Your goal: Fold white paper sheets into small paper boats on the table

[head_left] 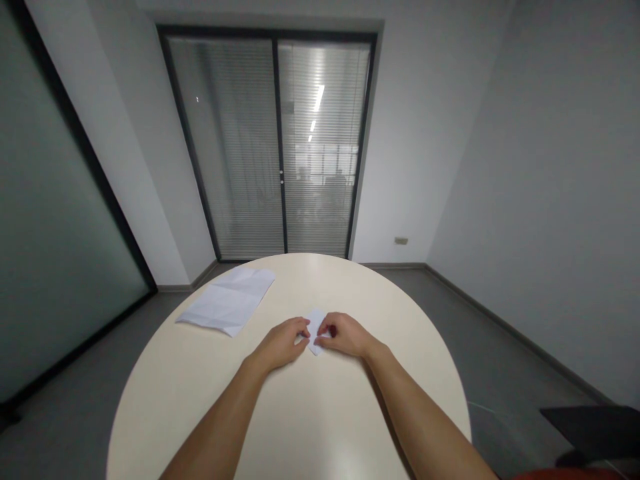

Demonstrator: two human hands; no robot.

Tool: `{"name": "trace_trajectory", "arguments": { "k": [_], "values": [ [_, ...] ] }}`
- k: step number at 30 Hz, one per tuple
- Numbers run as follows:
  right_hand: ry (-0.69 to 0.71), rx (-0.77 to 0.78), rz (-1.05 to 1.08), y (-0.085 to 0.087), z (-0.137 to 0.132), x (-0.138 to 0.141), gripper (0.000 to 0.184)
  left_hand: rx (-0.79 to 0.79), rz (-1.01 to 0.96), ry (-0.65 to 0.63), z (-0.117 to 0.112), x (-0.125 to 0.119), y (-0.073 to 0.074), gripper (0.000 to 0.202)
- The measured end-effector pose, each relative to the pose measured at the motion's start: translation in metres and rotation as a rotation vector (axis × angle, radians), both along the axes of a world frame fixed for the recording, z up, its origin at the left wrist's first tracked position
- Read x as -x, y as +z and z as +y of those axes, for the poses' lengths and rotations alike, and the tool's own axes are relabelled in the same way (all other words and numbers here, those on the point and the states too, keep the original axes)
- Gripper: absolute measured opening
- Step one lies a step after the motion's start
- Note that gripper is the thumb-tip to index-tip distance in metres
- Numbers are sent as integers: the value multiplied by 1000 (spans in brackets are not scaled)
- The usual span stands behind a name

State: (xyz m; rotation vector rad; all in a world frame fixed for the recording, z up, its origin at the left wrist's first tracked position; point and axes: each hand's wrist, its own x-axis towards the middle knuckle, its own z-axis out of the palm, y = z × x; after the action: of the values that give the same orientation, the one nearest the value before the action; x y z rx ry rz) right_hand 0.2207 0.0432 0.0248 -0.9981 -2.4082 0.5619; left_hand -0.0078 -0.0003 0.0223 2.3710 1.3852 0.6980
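A small folded piece of white paper lies on the round cream table between my two hands. On its left side, my left hand has its thumb and fingertips closed at the paper's edge. My right hand pinches the opposite side, thumb low and index finger curled above. Parts of the paper are covered by my fingers, so its full outline cannot be made out.
A larger creased sheet of white paper lies at the table's far left. Beyond the table stands a dark-framed glass partition with blinds. A black chair part shows at the lower right.
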Motion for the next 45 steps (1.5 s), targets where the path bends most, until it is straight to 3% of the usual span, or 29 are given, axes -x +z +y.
{"name": "trace_trajectory", "arguments": {
  "k": [5, 8, 17, 24, 30, 36, 45],
  "values": [
    [90, -66, 15, 3, -3, 2, 47, -21, 25, 29, -3, -2, 8, 15],
    [96, -81, -6, 4, -4, 3, 53, -24, 19, 32, -4, -2, 9, 16],
    [82, -106, -34, 6, -4, 2, 38, -50, -1, -31, -3, 3, 5, 17],
    [110, -40, 52, 8, -4, 1, 20, -19, 6, -47, 0, 3, 0, 23],
    [77, 11, 75, 9, -6, 1, 27, -7, -4, -38, 3, 2, -1, 27],
    [18, 50, 58, 1, 1, -5, 16, -36, 26, -12, 3, -1, 3, 28],
    [-33, 128, 140, 3, 1, -11, 29, -51, 144, 169, -2, -7, 14, 26]
  ]
}}
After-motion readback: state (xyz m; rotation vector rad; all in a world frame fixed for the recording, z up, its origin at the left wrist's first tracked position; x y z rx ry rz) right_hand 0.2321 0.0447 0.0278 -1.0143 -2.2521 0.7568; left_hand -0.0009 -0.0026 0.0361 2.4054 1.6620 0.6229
